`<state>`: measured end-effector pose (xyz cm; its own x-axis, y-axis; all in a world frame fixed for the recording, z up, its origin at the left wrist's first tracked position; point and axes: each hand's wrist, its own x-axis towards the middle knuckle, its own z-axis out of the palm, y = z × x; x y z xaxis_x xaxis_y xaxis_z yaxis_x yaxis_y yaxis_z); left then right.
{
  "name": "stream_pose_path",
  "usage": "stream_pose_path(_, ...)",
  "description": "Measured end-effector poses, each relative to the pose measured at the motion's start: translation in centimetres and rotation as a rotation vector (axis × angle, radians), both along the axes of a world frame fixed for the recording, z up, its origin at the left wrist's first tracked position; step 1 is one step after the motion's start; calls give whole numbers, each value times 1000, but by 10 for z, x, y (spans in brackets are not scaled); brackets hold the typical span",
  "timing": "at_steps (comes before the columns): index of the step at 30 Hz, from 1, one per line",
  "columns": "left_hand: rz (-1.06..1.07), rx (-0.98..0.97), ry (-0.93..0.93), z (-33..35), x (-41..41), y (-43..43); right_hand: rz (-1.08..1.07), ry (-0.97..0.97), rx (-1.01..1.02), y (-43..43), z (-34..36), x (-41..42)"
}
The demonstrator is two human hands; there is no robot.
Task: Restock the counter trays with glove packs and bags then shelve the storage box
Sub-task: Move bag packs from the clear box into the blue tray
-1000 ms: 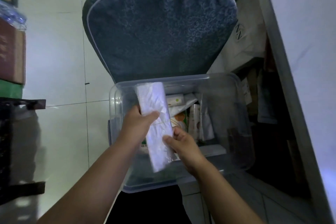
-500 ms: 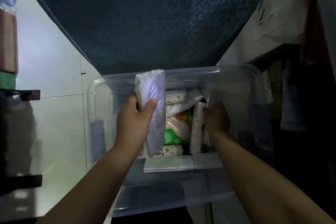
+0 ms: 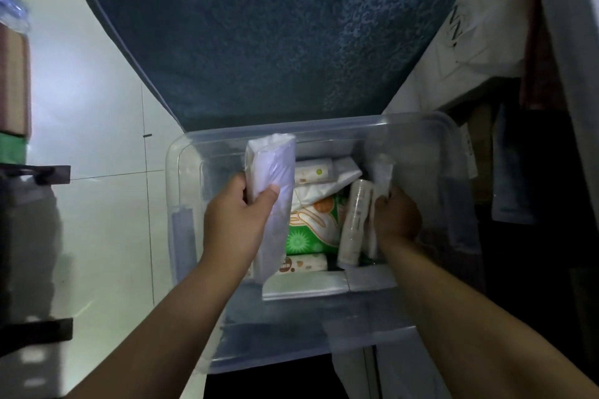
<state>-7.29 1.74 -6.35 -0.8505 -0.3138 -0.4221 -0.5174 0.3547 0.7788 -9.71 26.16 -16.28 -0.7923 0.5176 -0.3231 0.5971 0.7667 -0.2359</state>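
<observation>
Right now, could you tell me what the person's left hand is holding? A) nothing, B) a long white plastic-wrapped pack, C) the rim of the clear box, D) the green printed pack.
B: the left hand is wrapped around a long white plastic-wrapped pack raised above the clear storage box, while the green printed pack lies inside.

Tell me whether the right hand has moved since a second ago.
Yes. The right hand left the white pack, which the left hand holds, and went right and deeper into the clear storage box, now gripping packs near its right wall.
</observation>
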Motion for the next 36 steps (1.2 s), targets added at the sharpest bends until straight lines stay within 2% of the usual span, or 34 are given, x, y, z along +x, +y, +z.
stream_pose_path(3,-32,-5,19,23,7,-1,23,108,-70,-9,44,14)
stream_pose_path(6,-38,-2,56,52,12,-1,69,325,-157,-32,104,28)
stream_pose_path(10,-61,-23,122,99,20,-4,147,599,-109,-78,188,53)
stream_pose_path(13,-87,-43,168,136,25,-8,243,731,-110,-114,239,70)
stream_pose_path(19,-98,123,319,203,30,-13,357,785,-142,-151,293,91)
stream_pose_path(25,-212,475,309,234,47,-14,404,801,-230,-155,330,107)
stream_pose_path(33,-268,326,349,251,59,10,526,733,-237,-125,352,140)
stream_pose_path(36,-326,314,366,258,67,27,447,770,-135,-98,360,155)
